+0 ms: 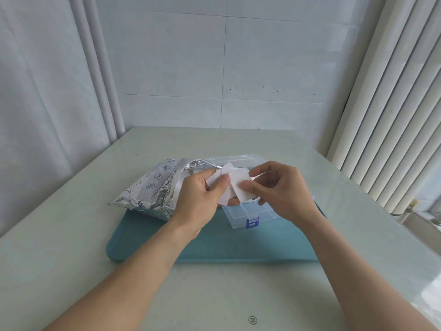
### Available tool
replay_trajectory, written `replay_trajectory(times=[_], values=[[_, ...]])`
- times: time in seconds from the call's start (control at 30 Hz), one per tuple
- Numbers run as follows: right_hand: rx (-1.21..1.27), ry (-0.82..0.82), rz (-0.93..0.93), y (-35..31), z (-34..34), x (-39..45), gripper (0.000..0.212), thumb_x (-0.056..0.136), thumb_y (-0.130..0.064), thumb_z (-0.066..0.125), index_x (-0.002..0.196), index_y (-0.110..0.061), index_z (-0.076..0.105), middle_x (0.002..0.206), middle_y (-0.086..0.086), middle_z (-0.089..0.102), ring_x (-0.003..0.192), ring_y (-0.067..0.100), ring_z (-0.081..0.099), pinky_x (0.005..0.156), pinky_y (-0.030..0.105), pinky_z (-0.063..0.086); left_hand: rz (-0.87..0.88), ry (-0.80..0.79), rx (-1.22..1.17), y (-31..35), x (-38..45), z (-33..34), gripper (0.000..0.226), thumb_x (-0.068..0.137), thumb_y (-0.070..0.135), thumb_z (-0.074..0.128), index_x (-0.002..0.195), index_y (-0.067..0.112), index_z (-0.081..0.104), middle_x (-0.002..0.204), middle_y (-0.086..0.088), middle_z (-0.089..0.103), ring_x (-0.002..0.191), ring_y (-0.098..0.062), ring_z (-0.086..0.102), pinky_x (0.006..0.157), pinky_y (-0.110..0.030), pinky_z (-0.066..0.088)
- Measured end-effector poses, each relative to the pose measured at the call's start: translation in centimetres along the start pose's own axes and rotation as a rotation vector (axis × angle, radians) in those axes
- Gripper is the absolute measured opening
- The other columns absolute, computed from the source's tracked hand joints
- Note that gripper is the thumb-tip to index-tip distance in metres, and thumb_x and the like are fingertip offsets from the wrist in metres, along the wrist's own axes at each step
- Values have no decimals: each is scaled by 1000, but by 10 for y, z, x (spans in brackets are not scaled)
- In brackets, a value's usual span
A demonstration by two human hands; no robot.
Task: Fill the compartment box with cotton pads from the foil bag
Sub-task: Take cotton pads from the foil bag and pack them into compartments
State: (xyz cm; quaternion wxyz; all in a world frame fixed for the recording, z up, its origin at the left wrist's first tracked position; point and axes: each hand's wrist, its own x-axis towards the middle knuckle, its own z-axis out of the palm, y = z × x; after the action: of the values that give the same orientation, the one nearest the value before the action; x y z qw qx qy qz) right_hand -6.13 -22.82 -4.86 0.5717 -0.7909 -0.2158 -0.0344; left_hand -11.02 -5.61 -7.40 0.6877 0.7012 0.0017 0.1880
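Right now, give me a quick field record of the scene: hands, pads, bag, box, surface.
left hand: grips a small bunch of cotton pads, thumb on top
right hand: pinches the front pad of the same bunch
cotton pads: white squares, fanned, held above the box
foil bag: lying on its side left of the box, mouth open toward the hands
compartment box: clear, lid open, blue latch facing the person; contents hidden by the hands
tray: teal, under bag and box
table: pale green

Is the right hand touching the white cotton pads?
Touching. The head view shows the right hand pinching the cotton pads with thumb and fingertips, while the left hand grips them too.
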Motion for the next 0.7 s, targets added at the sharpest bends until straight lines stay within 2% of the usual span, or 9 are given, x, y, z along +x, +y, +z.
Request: replay_trajectory(times=[0.13, 0.2, 0.27, 0.33, 0.43, 0.5, 0.57, 0.7], values=[[90, -79, 81, -2, -2, -2, 32, 76, -17, 87, 96, -5, 65, 74, 10, 75, 57, 21, 67, 62, 32, 59, 34, 69, 61, -4, 2, -3, 8, 94, 23, 68, 94, 19, 76, 90, -5, 77, 87, -27, 73, 84, -58, 57], [91, -117, 124, -1, -2, -3, 35, 75, -17, 88, 96, -1, 65, 75, 12, 76, 58, 25, 66, 68, 37, 60, 42, 94, 99, -3, 3, -5, 10, 92, 26, 68, 92, 19, 75, 89, -5, 77, 83, -27, 74, 78, -52, 60], [65, -116, 108, -1, -5, -2, 28, 75, -14, 87, 91, 0, 68, 75, 12, 76, 57, 24, 65, 64, 37, 59, 20, 87, 72, 0, 3, -5, 9, 97, 18, 65, 91, 16, 72, 90, -7, 77, 75, -28, 76, 67, -38, 61], [45, -114, 31, -3, -13, -1, 16, 78, -11, 85, 82, -3, 72, 73, 10, 75, 58, 19, 64, 59, 31, 55, 22, 66, 92, 4, 1, -7, 12, 99, 11, 60, 90, 12, 68, 84, -6, 77, 68, -27, 76, 64, -35, 59], [50, -217, -55, -7, -26, 0, 9, 74, -17, 84, 74, -12, 76, 76, 10, 74, 65, 16, 61, 58, 28, 50, 28, -32, 166, 6, 0, -8, 12, 99, 10, 60, 92, 10, 70, 81, -8, 77, 65, -26, 75, 63, -33, 59], [-19, -271, -79, -5, -29, 0, 6, 73, -20, 85, 73, -22, 79, 78, 6, 74, 70, 15, 60, 63, 35, 50, 29, -120, 220, 6, -1, -8, 12, 99, 11, 61, 95, 8, 72, 77, -10, 76, 63, -26, 75, 62, -31, 60], [-138, -245, -101, 1, -28, 1, 14, 73, -21, 88, 72, -31, 78, 80, -3, 72, 73, 15, 59, 72, 39, 49, 23, -210, 231, 7, -3, -6, 17, 99, 14, 61, 97, 2, 72, 74, -14, 75, 61, -25, 74, 59, -30, 59], [-237, -224, -116, 5, -19, 0, 18, 74, -22, 88, 70, -33, 74, 82, -11, 73, 75, 12, 66, 71, 27, 53, -10, -327, 218, 11, -8, -3, 27, 104, 16, 50, 102, -4, 68, 76, -11, 76, 59, -22, 72, 58, -29, 58]])
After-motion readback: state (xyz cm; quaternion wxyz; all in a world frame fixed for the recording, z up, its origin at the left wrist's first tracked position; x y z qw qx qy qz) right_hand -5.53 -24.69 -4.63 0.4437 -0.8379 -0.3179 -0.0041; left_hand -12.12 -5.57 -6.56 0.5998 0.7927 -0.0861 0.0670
